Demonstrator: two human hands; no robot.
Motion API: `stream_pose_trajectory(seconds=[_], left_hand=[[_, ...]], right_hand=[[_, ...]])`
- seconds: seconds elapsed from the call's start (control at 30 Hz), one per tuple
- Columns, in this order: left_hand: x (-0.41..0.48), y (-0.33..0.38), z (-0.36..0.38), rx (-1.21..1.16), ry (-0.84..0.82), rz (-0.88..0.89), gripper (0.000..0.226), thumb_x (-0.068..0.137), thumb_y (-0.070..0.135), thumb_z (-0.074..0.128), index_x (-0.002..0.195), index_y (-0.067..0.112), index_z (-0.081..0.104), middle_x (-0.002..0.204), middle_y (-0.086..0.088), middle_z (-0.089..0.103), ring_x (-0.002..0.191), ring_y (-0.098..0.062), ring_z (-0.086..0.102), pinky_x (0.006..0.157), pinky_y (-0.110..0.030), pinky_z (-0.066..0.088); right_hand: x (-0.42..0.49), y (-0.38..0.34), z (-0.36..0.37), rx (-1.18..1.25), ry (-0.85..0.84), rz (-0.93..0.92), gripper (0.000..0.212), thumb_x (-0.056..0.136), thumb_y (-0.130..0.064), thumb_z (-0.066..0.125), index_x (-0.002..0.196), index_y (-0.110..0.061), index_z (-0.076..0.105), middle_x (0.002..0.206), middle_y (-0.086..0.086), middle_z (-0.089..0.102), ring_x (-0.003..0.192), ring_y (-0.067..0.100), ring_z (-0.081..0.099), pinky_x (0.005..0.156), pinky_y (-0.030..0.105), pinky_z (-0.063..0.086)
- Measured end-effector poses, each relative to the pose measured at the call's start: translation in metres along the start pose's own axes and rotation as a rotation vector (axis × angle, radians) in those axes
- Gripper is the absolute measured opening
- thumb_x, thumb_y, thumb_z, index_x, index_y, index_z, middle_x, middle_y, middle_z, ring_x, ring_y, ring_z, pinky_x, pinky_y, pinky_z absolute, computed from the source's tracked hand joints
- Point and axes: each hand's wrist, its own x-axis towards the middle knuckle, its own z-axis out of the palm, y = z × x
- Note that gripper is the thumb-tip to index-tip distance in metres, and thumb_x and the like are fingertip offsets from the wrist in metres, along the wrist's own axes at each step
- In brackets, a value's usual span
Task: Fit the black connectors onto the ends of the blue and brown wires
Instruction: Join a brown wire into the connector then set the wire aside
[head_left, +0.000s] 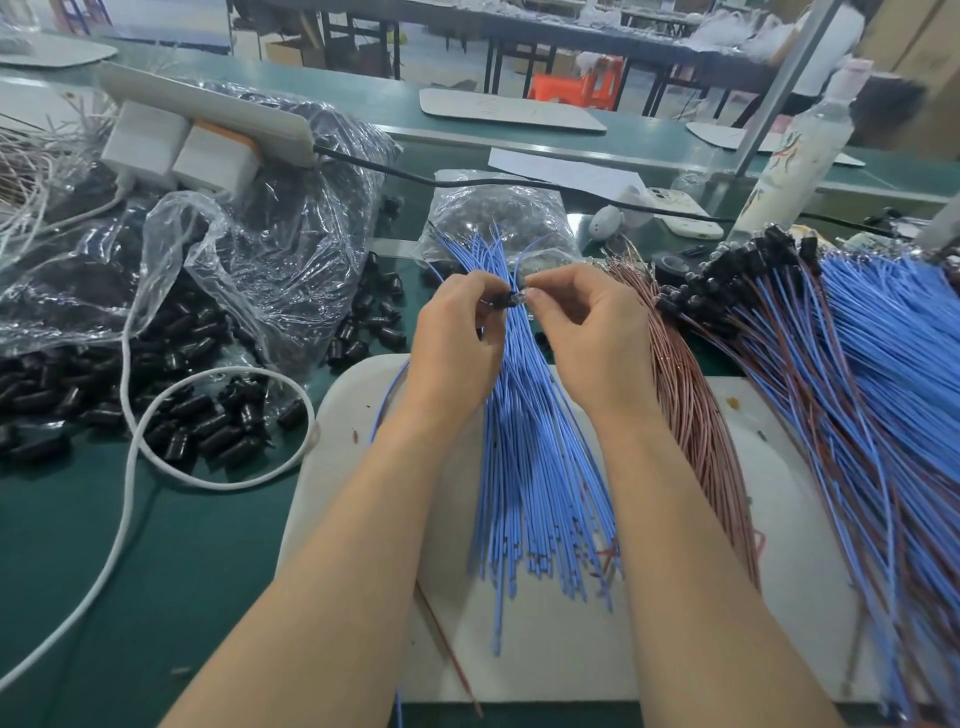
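My left hand (457, 338) and my right hand (582, 332) meet above a fan of loose blue wires (530, 467) on a white mat (363, 415). Between their fingertips sits one small black connector (506, 301); the left hand pinches its left end, the right hand pinches a clear piece at its right end. A blue wire and a brown wire trail down from the left hand past the mat's left edge. Loose brown wires (691, 415) lie right of the blue fan. Loose black connectors (197, 426) are heaped at the left.
Wires with black connectors fitted (831, 364) are piled at the right. Clear plastic bags (234, 234) of connectors, a white power strip (208, 111) and a looping white cable (130, 415) crowd the left of the green bench. A phone (685, 218) and a bottle (795, 156) stand behind.
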Motion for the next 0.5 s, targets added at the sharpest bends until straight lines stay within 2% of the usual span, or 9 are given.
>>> stream_pose_trajectory(seconds=[0.1, 0.23, 0.37, 0.43, 0.5], left_hand=[[-0.0002, -0.001, -0.0001, 0.039, -0.004, 0.026, 0.024, 0.087, -0.003, 0.053, 0.101, 0.011, 0.066, 0.095, 0.003, 0.059, 0.08, -0.01, 0.055, 0.074, -0.007, 0.04], [-0.0008, -0.0011, 0.0002, 0.061, -0.016, 0.045, 0.023, 0.087, -0.002, 0.054, 0.101, 0.011, 0.066, 0.095, 0.006, 0.057, 0.08, -0.006, 0.053, 0.074, -0.008, 0.04], [-0.0009, -0.0006, 0.0, 0.075, -0.019, 0.047, 0.023, 0.087, -0.003, 0.054, 0.102, 0.011, 0.066, 0.095, 0.007, 0.055, 0.08, -0.005, 0.051, 0.073, -0.002, 0.037], [-0.0018, 0.0008, 0.0001, 0.103, -0.029, 0.063, 0.024, 0.086, -0.003, 0.055, 0.102, 0.01, 0.067, 0.095, 0.005, 0.056, 0.081, -0.007, 0.05, 0.074, -0.006, 0.039], [-0.0025, 0.0021, -0.0002, 0.142, -0.037, 0.084, 0.024, 0.086, -0.003, 0.055, 0.104, 0.008, 0.067, 0.096, 0.002, 0.058, 0.085, -0.012, 0.052, 0.079, -0.019, 0.042]], right_hand=[[-0.0008, -0.0015, -0.0004, -0.005, 0.018, 0.006, 0.008, 0.087, -0.009, 0.066, 0.093, -0.013, 0.07, 0.081, -0.01, 0.067, 0.079, 0.004, 0.065, 0.081, 0.023, 0.054], [-0.0013, -0.0028, -0.0007, -0.005, 0.033, 0.014, 0.007, 0.087, -0.009, 0.066, 0.091, -0.013, 0.071, 0.079, -0.01, 0.067, 0.077, 0.003, 0.065, 0.081, 0.023, 0.053], [-0.0011, -0.0023, 0.0004, -0.047, 0.033, 0.011, 0.007, 0.086, -0.008, 0.067, 0.091, -0.011, 0.072, 0.075, -0.014, 0.064, 0.072, -0.002, 0.062, 0.079, 0.02, 0.053], [-0.0013, -0.0018, 0.0001, -0.079, 0.033, 0.002, 0.007, 0.086, -0.009, 0.067, 0.091, -0.011, 0.072, 0.074, -0.014, 0.063, 0.071, -0.002, 0.062, 0.077, 0.019, 0.052], [-0.002, -0.0014, 0.0001, -0.109, 0.035, -0.005, 0.007, 0.086, -0.009, 0.067, 0.09, -0.011, 0.072, 0.073, -0.013, 0.063, 0.071, 0.0, 0.062, 0.077, 0.02, 0.052]])
